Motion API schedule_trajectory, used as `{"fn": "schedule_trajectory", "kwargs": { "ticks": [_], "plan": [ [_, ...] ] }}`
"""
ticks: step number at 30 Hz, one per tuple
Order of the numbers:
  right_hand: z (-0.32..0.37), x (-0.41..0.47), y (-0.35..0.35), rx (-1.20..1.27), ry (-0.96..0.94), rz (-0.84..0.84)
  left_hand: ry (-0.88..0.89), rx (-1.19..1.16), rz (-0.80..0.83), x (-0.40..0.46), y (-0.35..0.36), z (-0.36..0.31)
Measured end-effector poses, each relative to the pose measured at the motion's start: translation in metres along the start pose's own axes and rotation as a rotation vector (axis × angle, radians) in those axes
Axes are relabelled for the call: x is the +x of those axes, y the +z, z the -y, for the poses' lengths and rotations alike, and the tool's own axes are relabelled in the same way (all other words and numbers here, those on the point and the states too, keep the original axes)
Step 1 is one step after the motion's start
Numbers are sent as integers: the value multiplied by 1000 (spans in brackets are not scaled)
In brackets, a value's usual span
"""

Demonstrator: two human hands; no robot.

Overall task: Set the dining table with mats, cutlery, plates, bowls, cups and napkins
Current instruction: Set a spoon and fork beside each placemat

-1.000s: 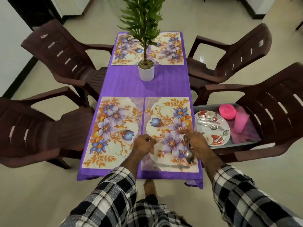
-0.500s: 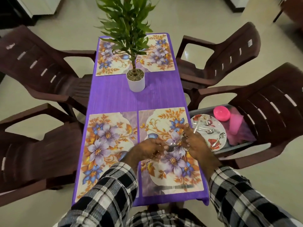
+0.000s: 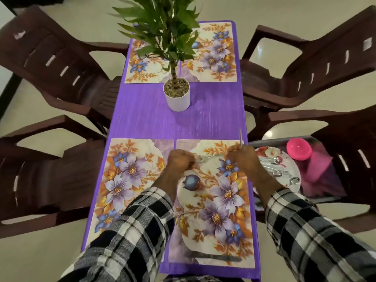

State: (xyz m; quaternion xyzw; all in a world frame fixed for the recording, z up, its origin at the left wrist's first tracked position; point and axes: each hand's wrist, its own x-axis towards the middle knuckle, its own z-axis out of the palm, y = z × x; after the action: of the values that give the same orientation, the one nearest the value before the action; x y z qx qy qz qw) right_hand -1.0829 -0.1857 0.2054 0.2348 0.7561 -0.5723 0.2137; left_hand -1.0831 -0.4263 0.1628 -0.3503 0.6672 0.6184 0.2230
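Both hands work over the far edge of the near right floral mat (image 3: 215, 200), which lies on the purple tablecloth (image 3: 207, 119). Left hand (image 3: 180, 161) is curled, pinching a piece of cutlery (image 3: 203, 158) that lies across the mat's far end; whether fork or spoon cannot be told. Right hand (image 3: 243, 157) is clenched round a thin metal handle (image 3: 240, 139) that sticks up past the knuckles, its working end hidden. A second mat (image 3: 126, 180) lies beside it to the left, two more beyond the potted plant (image 3: 176, 94). On the right chair, a tray (image 3: 264, 141) holds a plate (image 3: 293, 169) with more cutlery and a pink bowl (image 3: 299, 148).
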Motion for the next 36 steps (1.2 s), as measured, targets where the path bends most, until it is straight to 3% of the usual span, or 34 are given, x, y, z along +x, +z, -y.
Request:
{"fn": "schedule_trajectory", "kwargs": {
  "ticks": [7, 13, 19, 22, 24, 28, 33, 36],
  "plan": [
    [-4, 55, 7, -604, -363, -24, 75, 85, -195, 48, 13, -20],
    [-9, 64, 9, -671, -350, -38, 147, 159, -223, 53, 18, -27],
    [-10, 61, 8, -544, -375, -76, 199, 285, -276, 46, 13, -28],
    [1, 59, 10, -309, -319, -100, 318, 371, -338, 35, 4, -28],
    [12, 51, 12, -107, -244, -30, 357, 382, -317, 31, -1, -23],
    [24, 35, 25, 122, -170, 92, 310, 267, -120, 16, 0, -11],
    [10, 30, 45, 375, -47, 75, 141, 100, 247, -12, 2, -6],
    [-5, 27, 54, 517, 10, 125, 136, 27, 301, -18, -4, 3]
  ]
}}
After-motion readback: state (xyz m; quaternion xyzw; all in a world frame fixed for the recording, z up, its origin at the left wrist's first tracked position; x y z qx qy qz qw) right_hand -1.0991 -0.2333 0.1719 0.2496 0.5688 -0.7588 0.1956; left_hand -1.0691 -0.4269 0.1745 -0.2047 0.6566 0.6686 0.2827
